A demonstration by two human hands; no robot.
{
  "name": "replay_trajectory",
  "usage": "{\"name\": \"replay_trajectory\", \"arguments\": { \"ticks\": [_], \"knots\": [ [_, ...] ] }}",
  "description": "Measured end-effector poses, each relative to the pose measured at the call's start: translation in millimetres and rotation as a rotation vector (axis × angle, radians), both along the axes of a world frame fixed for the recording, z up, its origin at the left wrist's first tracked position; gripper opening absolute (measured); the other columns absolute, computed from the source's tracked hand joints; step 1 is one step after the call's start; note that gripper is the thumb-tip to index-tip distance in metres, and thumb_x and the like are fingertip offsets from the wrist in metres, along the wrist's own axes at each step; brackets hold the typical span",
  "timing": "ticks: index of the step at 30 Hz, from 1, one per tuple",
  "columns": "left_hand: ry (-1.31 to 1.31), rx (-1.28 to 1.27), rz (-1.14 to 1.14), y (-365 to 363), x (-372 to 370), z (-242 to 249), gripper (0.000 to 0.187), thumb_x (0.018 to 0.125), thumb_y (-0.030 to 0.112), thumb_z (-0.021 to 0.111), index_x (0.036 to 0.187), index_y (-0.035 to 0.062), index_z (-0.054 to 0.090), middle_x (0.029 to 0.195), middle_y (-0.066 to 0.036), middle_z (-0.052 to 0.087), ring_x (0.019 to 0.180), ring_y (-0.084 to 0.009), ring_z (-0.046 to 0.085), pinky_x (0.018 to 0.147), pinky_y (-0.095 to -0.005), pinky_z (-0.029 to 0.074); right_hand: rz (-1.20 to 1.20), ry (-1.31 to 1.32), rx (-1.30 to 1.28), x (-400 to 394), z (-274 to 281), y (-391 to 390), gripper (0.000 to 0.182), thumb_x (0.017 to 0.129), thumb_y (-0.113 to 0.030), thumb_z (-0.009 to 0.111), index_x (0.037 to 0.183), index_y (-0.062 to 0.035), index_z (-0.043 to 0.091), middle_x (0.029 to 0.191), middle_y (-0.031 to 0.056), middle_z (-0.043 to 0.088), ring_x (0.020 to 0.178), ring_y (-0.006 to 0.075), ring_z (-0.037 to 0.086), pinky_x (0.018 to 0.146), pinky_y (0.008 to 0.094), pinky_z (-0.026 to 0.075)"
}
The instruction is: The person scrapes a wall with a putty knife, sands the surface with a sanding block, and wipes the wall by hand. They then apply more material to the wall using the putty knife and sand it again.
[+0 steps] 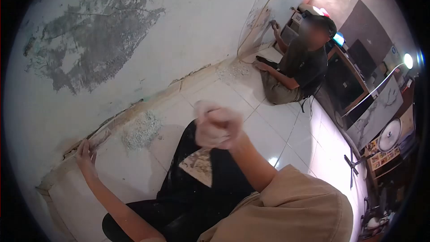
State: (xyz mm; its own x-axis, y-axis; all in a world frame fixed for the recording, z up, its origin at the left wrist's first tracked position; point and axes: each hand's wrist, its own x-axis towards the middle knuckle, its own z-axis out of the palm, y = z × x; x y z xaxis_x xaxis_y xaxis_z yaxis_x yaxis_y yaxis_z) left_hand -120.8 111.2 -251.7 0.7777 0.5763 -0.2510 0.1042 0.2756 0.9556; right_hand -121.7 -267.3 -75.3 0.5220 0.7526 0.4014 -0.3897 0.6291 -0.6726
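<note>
My right hand (218, 125), smeared by motion, is closed in a fist in front of my knee. Below it points a triangular putty knife blade (198, 168), caked with pale dust; the fist hides its handle. Down at the left, my left hand (85, 156) rests with fingers apart against the foot of the wall, beside the skirting strip (101, 138). Along that strip the wall's lower edge is broken and dark. A heap of pale plaster crumbs (142, 131) lies on the floor tiles between my hands.
Grey patches of bare plaster (107, 31) mark the painted wall. Farther along, another person (298, 62) sits by the wall near more scattered debris (234, 71). On the right stand a fan (389, 135), a lit lamp (407, 61) and a cabinet (345, 80).
</note>
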Motion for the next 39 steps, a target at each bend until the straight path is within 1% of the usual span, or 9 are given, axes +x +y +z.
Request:
{"name": "replay_trajectory", "arguments": {
  "ticks": [4, 7, 14, 22, 29, 33, 35, 38, 39],
  "knots": [
    [0.020, -0.016, 0.052, -3, -5, 3, 0.035, 0.080, 0.025, 0.062, 0.110, 0.0095, 0.056, 0.099, 0.001, 0.058, 0.090, -0.0114, 0.056, 0.079, -0.0259, 0.042, -0.312, -0.040, -0.760, -17, -7, 58, 0.010, 0.082, -0.007, 0.056, 0.090, -0.0017, 0.058, 0.051, -0.0041, 0.040, 0.040, 0.0022, 0.032, 0.037, 0.0199, 0.023],
    [0.042, 0.015, 0.007, 3, -9, -4, 0.034, 0.080, 0.025, 0.063, 0.110, 0.0098, 0.056, 0.101, 0.000, 0.058, 0.092, -0.0118, 0.055, 0.080, -0.0268, 0.042, -0.508, -0.700, -0.607, -10, -46, 94, 0.010, 0.082, -0.009, 0.057, 0.089, -0.0030, 0.059, 0.055, -0.0024, 0.045, 0.042, 0.0041, 0.035, 0.039, 0.0220, 0.029],
    [0.104, 0.085, 0.080, 26, -5, -8, 0.037, 0.079, 0.021, 0.062, 0.110, 0.0022, 0.055, 0.103, -0.004, 0.058, 0.094, -0.0158, 0.055, 0.082, -0.0287, 0.042, -0.355, -0.309, -0.929, 8, -126, 149, 0.032, 0.083, -0.019, 0.056, 0.104, 0.0048, 0.052, 0.055, 0.0090, 0.057, 0.054, 0.0141, 0.057, 0.054, 0.0272, 0.043],
    [-0.098, -0.003, -0.001, 22, -3, 7, 0.044, 0.087, 0.022, 0.049, 0.124, -0.0011, 0.042, 0.126, -0.008, 0.042, 0.118, -0.0172, 0.038, 0.095, -0.0293, 0.033, -0.359, -0.233, -1.000, 23, -191, 147, 0.038, 0.084, -0.025, 0.056, 0.113, 0.0003, 0.050, 0.067, 0.0062, 0.063, 0.058, 0.0088, 0.057, 0.050, 0.0238, 0.044],
    [-0.116, -0.153, 0.070, -23, 17, 35, 0.040, 0.083, 0.024, 0.057, 0.116, 0.0024, 0.049, 0.113, -0.005, 0.052, 0.103, -0.0142, 0.047, 0.087, -0.0330, 0.039, -0.253, 0.043, -1.109, 38, -218, 148, 0.038, 0.083, -0.023, 0.059, 0.112, -0.0003, 0.050, 0.065, 0.0073, 0.061, 0.054, 0.0114, 0.057, 0.050, 0.0248, 0.045],
    [-0.026, -0.120, 0.108, -34, 26, 37, 0.032, 0.080, 0.024, 0.061, 0.104, 0.0033, 0.057, 0.099, -0.004, 0.058, 0.087, -0.0115, 0.054, 0.077, -0.0294, 0.044, -0.063, -0.270, -1.355, 59, -222, 148, 0.040, 0.081, -0.021, 0.061, 0.114, -0.0010, 0.049, 0.078, 0.0110, 0.061, 0.068, 0.0149, 0.059, 0.061, 0.0270, 0.047],
    [0.011, -0.057, -0.033, -33, 19, 39, 0.034, 0.082, 0.024, 0.060, 0.106, 0.0016, 0.055, 0.102, -0.005, 0.056, 0.092, -0.0128, 0.053, 0.080, -0.0286, 0.043, -0.219, -0.962, -1.323, 55, -218, 143, 0.044, 0.079, -0.018, 0.061, 0.117, -0.0009, 0.045, 0.095, 0.0156, 0.057, 0.083, 0.0182, 0.057, 0.073, 0.0282, 0.045],
    [0.039, -0.008, 0.009, -27, 19, 37, 0.031, 0.080, 0.023, 0.062, 0.103, 0.0016, 0.057, 0.099, -0.005, 0.058, 0.089, -0.0123, 0.054, 0.076, -0.0269, 0.044, -0.377, -0.992, -1.111, 73, -193, 158, 0.045, 0.080, -0.028, 0.061, 0.114, -0.0004, 0.048, 0.102, 0.0141, 0.055, 0.096, 0.0189, 0.053, 0.080, 0.0295, 0.043],
    [0.051, -0.008, 0.023, -26, 19, 34, 0.031, 0.080, 0.023, 0.062, 0.103, 0.0016, 0.057, 0.099, -0.005, 0.058, 0.089, -0.0123, 0.054, 0.076, -0.0269, 0.044, -0.244, -0.501, -1.013, 78, -182, 167, 0.042, 0.085, -0.028, 0.055, 0.115, 0.0005, 0.046, 0.104, 0.0145, 0.054, 0.095, 0.0206, 0.054, 0.080, 0.0312, 0.044]
  ]
}}
